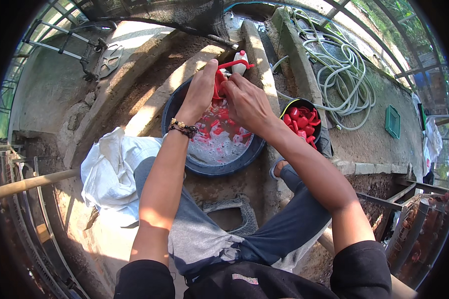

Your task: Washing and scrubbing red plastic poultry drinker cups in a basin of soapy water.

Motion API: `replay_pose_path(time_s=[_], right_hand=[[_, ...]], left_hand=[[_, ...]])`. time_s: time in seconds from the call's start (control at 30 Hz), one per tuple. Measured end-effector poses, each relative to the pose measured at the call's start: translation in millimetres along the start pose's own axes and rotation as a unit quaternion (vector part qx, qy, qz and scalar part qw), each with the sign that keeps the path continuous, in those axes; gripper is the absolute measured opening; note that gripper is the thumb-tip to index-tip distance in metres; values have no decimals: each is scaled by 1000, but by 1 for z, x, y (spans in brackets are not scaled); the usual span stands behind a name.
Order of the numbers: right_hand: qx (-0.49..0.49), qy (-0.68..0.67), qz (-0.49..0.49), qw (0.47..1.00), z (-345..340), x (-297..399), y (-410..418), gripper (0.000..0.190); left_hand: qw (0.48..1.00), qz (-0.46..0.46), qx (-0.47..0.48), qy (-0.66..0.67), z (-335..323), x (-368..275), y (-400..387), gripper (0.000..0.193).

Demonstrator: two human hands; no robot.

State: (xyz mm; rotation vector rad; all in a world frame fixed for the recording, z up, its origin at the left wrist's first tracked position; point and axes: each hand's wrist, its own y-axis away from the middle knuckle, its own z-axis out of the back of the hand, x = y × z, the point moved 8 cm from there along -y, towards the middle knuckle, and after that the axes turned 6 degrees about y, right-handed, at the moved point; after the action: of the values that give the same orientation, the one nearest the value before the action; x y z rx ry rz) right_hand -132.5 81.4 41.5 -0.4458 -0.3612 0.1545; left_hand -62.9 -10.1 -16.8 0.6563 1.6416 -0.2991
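Observation:
A red plastic piece (219, 82) with a long arm is held above a dark basin (213, 170). My left hand (200, 91) grips it from the left. The bunched fingers of my right hand (247, 100) close on its near right side and hide part of it. Below, several red plastic pieces (217, 129) lie in foamy, brownish water (219, 151) inside the basin. To the right, a black bucket (286, 105) with a yellow rim is heaped with similar red pieces (302, 121). Just beyond my hands stands a white jug (241, 61) with a red cap.
Concrete ridges (260, 63) flank the basin. A coiled pale hose (344, 84) and a green tray (393, 122) lie at right. White woven sacking (108, 179) is beside my left leg. A low stool-like frame (247, 215) sits between my legs; a folding trolley (65, 45) is far left.

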Motion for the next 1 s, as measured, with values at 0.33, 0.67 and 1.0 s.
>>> replay_pose_path(time_s=[0.33,0.67,1.0], right_hand=[[-46,-144,-68,986,21,-21,-2,16],[-45,-70,-63,995,13,-24,-6,15],[-18,-75,-49,996,7,-19,2,12]], left_hand=[[995,38,76,55,-5,-7,6,53],[920,-297,-6,-256,-8,-24,9,50],[976,-140,-38,-164,-9,-38,19,61]])
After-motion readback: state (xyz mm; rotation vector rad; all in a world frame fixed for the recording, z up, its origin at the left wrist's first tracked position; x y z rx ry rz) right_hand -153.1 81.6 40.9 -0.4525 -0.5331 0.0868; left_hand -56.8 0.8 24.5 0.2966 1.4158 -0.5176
